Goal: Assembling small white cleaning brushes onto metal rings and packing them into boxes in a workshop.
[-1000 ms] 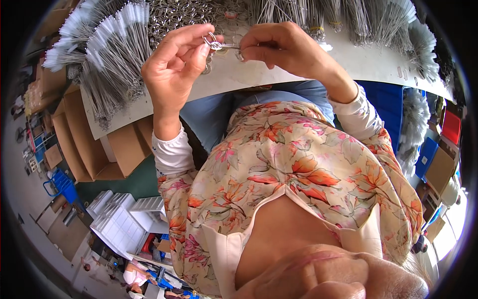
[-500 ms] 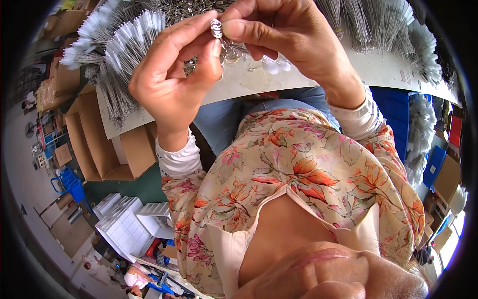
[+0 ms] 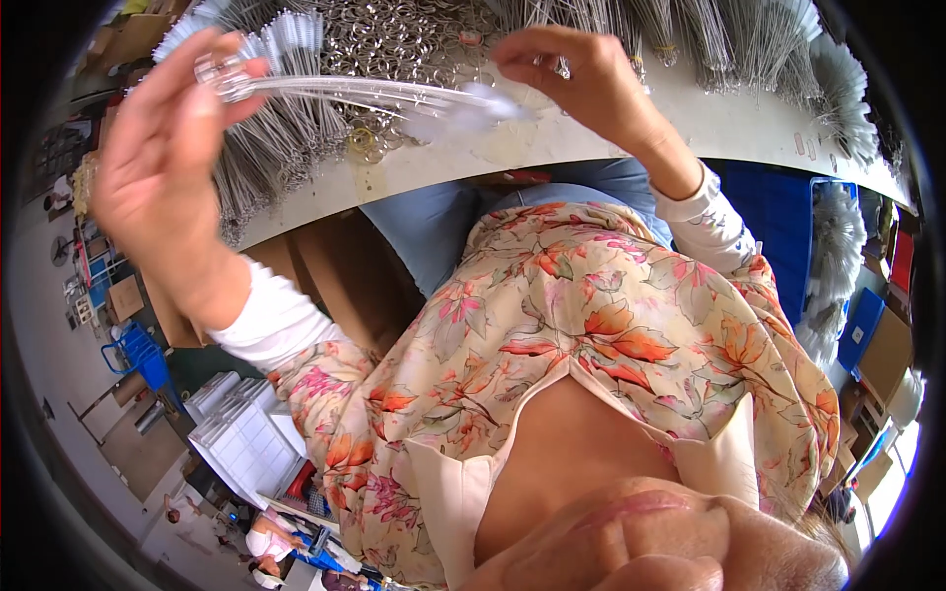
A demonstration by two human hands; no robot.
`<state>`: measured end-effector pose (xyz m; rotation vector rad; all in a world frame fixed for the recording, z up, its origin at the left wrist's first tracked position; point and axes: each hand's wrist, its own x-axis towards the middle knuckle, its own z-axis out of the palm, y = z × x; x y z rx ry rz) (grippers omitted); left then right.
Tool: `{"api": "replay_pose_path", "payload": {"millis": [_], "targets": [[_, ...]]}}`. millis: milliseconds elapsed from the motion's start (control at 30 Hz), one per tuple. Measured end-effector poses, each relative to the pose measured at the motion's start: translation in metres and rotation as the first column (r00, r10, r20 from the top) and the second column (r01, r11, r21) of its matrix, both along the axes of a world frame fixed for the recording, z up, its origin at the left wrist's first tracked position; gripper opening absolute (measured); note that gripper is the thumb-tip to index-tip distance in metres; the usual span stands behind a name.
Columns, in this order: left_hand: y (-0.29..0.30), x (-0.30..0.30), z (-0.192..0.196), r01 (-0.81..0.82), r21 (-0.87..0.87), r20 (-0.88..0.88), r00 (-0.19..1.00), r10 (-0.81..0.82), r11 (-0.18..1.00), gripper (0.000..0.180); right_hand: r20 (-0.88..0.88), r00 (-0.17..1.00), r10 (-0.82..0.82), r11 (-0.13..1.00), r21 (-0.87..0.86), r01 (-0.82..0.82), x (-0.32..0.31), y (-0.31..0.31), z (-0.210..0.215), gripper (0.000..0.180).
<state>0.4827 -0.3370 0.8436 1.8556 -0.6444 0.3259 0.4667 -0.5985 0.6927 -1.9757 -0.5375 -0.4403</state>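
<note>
My left hand [image 3: 168, 167] is raised over the left part of the table, its fingers closed on the looped ends of several thin wire brushes [image 3: 335, 91]. Their wire stems point right, and the white bristle tips [image 3: 473, 106] are smeared by motion. To the right, my right hand [image 3: 581, 84] hovers above the table's front part with fingers curled inward. Something small and shiny shows by its fingertips, too small to name. Between and behind the hands lies a heap of metal rings [image 3: 394, 44].
Bundles of wire brushes [image 3: 281, 128] lie left of the rings, and more bundles [image 3: 709, 44] line the back right. The pale table [image 3: 473, 148] ends just before my lap. Below its left side is a cardboard box [image 3: 340, 271]; a blue bin [image 3: 769, 217] stands at right.
My hands have moved apart. The left has swung far left with the wire brushes; the right has shifted slightly right and down, away from the coiled rings both were pinching.
</note>
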Motion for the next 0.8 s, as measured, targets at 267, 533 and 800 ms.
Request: {"api": "replay_pose_path", "payload": {"millis": [267,533,800], "targets": [[0.061,0.023,-0.002,-0.103,-0.101,-0.158,0.984,0.086,0.99,0.029,0.086,0.995,-0.044,0.738,-0.669,0.091,-0.024,0.012,-0.07,0.016],[0.036,0.008,-0.018,-0.125,-0.142,-0.098,0.989,0.111,0.982,0.026,0.051,0.998,0.022,0.923,-0.385,-0.001,-0.021,0.015,-0.026,0.032],[-0.01,-0.017,-0.026,-0.07,-0.123,0.079,0.994,0.081,0.99,0.029,0.283,0.958,0.051,0.988,0.123,-0.089,0.004,0.069,0.098,0.028]]}}
